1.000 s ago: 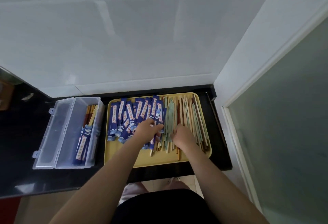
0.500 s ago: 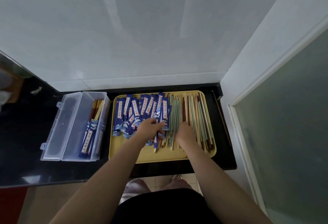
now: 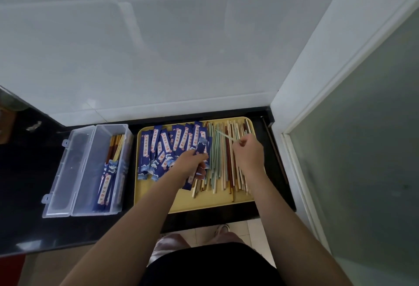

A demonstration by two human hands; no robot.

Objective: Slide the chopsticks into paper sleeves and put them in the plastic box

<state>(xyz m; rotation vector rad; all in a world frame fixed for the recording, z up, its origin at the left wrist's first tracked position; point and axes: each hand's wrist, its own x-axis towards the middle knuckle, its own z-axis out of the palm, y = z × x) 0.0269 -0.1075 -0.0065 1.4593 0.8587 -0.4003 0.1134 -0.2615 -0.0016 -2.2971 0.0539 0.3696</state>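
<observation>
Head view: left hand grips a blue sleeve, right hand pinches a pale green chopstick; a misaimed tip could crumple the sleeve mouth.

On a yellow plastic tray, the left hand grips a blue paper sleeve; the right hand pinches a pale green chopstick (tilted above the loose chopstick pile).
</observation>
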